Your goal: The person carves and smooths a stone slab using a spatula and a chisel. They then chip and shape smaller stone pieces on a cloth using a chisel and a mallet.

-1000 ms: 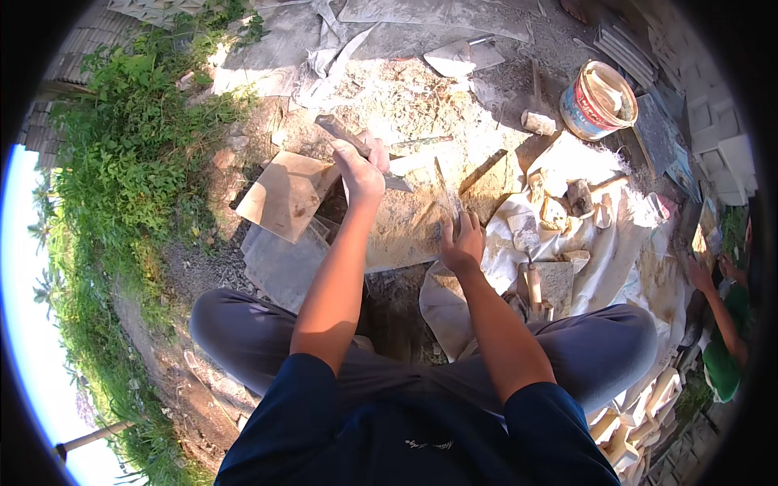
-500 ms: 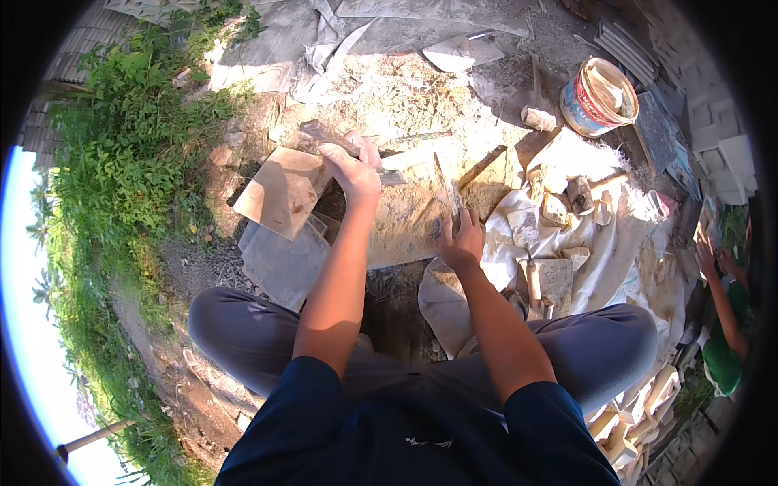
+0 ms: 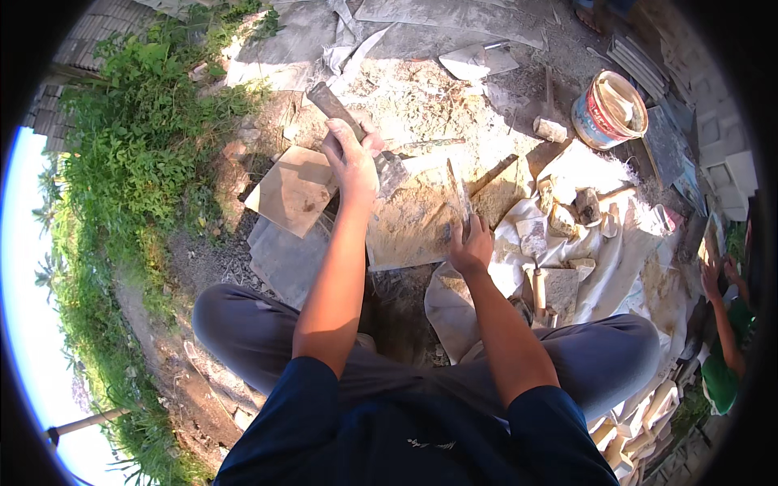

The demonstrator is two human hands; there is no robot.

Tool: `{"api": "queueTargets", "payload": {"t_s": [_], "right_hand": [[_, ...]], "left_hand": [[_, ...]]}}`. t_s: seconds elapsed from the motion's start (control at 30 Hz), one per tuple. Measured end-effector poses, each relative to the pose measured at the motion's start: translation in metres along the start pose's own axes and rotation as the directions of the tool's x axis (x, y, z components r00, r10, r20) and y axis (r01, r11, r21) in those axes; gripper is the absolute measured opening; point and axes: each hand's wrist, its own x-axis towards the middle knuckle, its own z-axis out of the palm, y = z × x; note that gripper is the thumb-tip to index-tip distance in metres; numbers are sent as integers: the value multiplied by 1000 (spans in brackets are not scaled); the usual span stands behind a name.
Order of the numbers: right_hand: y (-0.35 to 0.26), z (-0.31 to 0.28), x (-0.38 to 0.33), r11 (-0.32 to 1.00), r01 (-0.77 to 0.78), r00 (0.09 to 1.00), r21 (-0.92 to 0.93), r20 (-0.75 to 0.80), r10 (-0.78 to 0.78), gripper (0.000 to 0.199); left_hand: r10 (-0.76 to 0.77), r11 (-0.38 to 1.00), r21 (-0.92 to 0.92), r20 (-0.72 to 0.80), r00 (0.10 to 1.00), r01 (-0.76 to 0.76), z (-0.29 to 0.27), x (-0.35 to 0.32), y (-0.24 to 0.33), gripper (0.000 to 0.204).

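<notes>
In the head view, the left hand point(image 3: 352, 162), wrapped around a dark bar point(image 3: 328, 102), is at the far left corner of the dusty slab point(image 3: 399, 243). The bar slants more steeply than half a second ago, its grey lower end showing broader. The right hand point(image 3: 472, 245) remains by the near right corner, fingers at a thin strip point(image 3: 458, 186); I cannot tell whether they grip it.

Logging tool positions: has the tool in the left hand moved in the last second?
Yes. Against the square tile, the far end of the tool in the left hand has swung farther forward, away from it.
</notes>
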Motion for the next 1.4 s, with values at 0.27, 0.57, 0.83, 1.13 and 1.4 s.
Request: {"api": "queueTargets", "payload": {"t_s": [0.27, 0.57, 0.83, 1.13, 1.4], "right_hand": [[2, -1, 0, 999, -23, 1000, 36, 0, 23, 37], [2, -3, 0, 1000, 9, 999, 5, -52, -9, 39], [-5, -6, 2, 999, -41, 999, 19, 18, 40, 42], [-3, 4, 0, 999, -36, 999, 9, -1, 36, 42], [1, 0, -2, 999, -33, 999, 7, -36, 34, 42]], "left_hand": [[252, 967, -84, 125, 960, -243, -8, -6, 49, 51], [297, 955, -15, 22, 955, -297, -15, -21, 19, 46], [322, 941, 128, -70, 944, -312, -16, -27, 23, 48], [382, 898, 263, -70, 921, -352, -40, -24, 0, 42], [266, 961, -34, -168, 949, -275, -23, -39, 31, 49]]}}
